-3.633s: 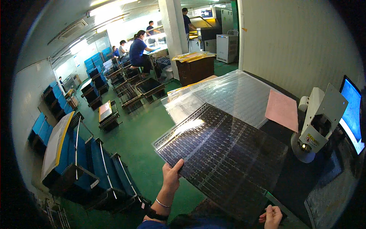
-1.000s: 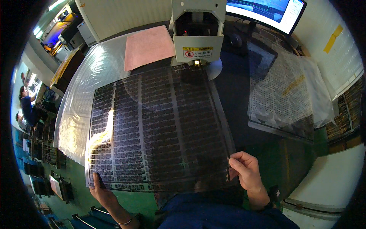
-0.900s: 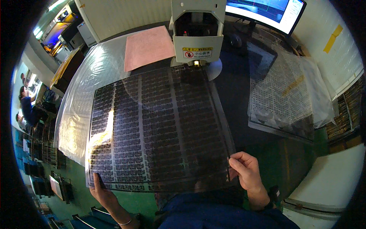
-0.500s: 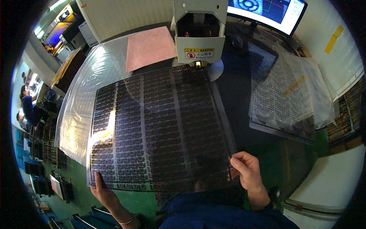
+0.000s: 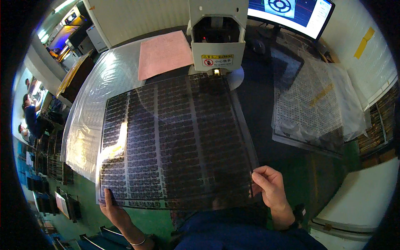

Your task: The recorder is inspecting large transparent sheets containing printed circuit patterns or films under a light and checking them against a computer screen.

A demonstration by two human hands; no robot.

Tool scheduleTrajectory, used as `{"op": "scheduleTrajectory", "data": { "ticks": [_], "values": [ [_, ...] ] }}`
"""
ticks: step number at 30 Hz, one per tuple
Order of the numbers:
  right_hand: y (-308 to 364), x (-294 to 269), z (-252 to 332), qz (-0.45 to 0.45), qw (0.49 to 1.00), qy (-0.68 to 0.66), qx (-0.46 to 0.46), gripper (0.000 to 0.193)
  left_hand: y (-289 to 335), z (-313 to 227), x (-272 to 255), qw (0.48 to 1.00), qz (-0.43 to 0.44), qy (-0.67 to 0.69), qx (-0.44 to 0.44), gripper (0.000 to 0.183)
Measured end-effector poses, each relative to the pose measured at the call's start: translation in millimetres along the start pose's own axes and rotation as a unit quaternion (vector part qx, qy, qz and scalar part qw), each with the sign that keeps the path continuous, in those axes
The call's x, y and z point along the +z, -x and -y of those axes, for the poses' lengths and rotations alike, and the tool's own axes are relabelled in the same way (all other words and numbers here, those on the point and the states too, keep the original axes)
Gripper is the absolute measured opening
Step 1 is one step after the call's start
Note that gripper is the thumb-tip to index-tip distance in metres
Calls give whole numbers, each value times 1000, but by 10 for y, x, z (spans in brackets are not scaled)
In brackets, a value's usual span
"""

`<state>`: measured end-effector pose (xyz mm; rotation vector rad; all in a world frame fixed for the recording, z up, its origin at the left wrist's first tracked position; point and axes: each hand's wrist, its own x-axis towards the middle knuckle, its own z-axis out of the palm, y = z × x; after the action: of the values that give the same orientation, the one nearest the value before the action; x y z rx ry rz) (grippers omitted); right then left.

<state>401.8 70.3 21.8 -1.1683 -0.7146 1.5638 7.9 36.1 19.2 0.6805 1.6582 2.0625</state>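
Note:
A large dark translucent film sheet [image 5: 179, 141], printed with rows of small repeated patterns, spans the middle of the view. My left hand [image 5: 116, 214] grips its near left corner, thumb on top and the other fingers hidden underneath. At the near right corner, my right hand [image 5: 270, 187] pinches the edge between thumb and fingers. The far edge of the film lies beneath the lit head of a pale grey machine [image 5: 217, 54]. A bright reflection crosses the film's left part.
A pink sheet [image 5: 164, 55] lies beside the machine, over clear plastic sheeting [image 5: 83, 133]. To the right, dotted films in clear plastic [image 5: 308, 104] rest on the dark table [image 5: 260, 112]. A monitor [image 5: 310, 21] and a mouse [image 5: 257, 46] stand behind. A person [image 5: 31, 116] sits far left.
On the monitor, the ring-shaped figure has shifted right and looks sharper. The film has moved very slightly, and both hands keep their hold at its corners.

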Motion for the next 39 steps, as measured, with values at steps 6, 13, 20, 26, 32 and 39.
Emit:
{"op": "scheduleTrajectory", "data": {
  "ticks": [6, 13, 20, 26, 32, 39],
  "values": [
    [-3, 5, 2, -2, 1000, 3, -1, 14, 20, -29, 29, 1000, 8, -13, 4, 27],
    [3, -13, 11, 9, 1000, 17, -6, 15, -30, 73, -97, 1000, 2, -20, -2, 26],
    [84, 19, 1, 122, 975, 7, 187, 26, -200, 72, -903, 996, -17, 55, -62, 22],
    [136, 185, -157, 146, 978, 55, 140, 21, -44, 168, -764, 1000, -18, -13, 14, 27],
    [162, 30, 58, 246, 952, -107, 149, 44, -4, 53, -407, 999, -9, 2, -34, 33],
    [309, -30, 17, 185, 928, -175, 272, 35, 19, -42, -270, 999, -2, 7, -45, 30]
  ]
}}
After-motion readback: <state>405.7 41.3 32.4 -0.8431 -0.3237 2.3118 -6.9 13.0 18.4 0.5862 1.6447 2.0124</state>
